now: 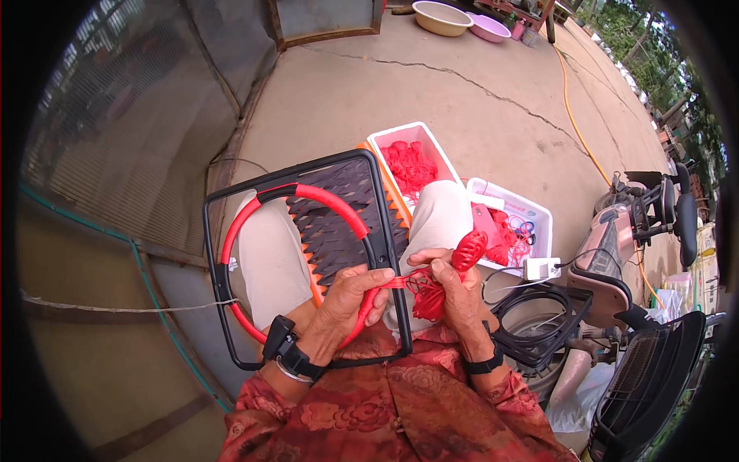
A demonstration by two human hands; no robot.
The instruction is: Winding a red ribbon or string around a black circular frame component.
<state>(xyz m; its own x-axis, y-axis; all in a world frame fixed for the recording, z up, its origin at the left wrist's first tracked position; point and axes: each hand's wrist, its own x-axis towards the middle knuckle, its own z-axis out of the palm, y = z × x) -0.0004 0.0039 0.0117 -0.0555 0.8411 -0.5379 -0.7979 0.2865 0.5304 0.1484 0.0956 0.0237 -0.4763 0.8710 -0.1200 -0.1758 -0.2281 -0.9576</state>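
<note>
A black rectangular frame [271,169] with a ring inside it rests across my lap. Red cord wraps long stretches of the ring [331,198], leaving some black parts bare. My left hand [348,302] reaches over the ring's lower right part, its thumb and fingers closed on red cord strands beside the frame's right bar. From there the strands run to a looped bundle of red cord [429,299], which my right hand [459,299] grips. One wound end of this bundle stands up above the right thumb.
Ahead of my knees are a white box of red cord [440,148] and a white bin [543,229] with red cord and other bits. At right lie similar black frames [531,327] beside a toppled-looking vehicle [600,266]. A thin line [131,306] stretches from the left wall.
</note>
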